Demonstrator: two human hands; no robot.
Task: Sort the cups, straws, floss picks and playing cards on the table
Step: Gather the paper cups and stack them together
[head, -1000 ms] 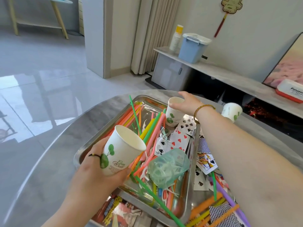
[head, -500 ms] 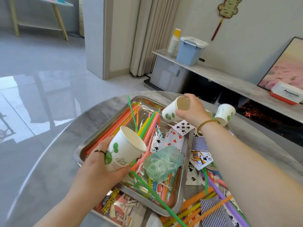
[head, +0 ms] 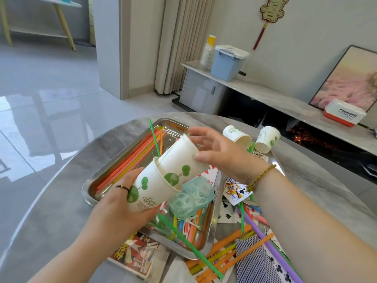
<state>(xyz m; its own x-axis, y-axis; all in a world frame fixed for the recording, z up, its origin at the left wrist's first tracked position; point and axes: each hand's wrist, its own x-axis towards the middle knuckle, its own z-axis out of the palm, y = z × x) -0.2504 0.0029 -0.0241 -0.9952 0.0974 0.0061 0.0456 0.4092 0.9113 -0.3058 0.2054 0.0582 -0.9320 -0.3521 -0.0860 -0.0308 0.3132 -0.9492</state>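
Note:
My left hand grips a white paper cup printed with green leaves, tilted over the steel tray. A second cup sits nested partway into it. My right hand is at that second cup's rim and side, fingers spread, thumb touching it. Two more cups lie tipped on the table behind. Coloured straws fill the tray and spill at the lower right. Playing cards lie beside the tray. White floss picks and a green bag of rubber bands are in the tray.
A magazine lies under the tray's near corner on the round grey table. Beyond the table, a low shelf carries a blue bin, a stack of cups and a white box.
My right hand lifted a cup from the tray's far end, carried it toward me and pushed it into the cup held in my left hand. The right fingers have since spread apart.

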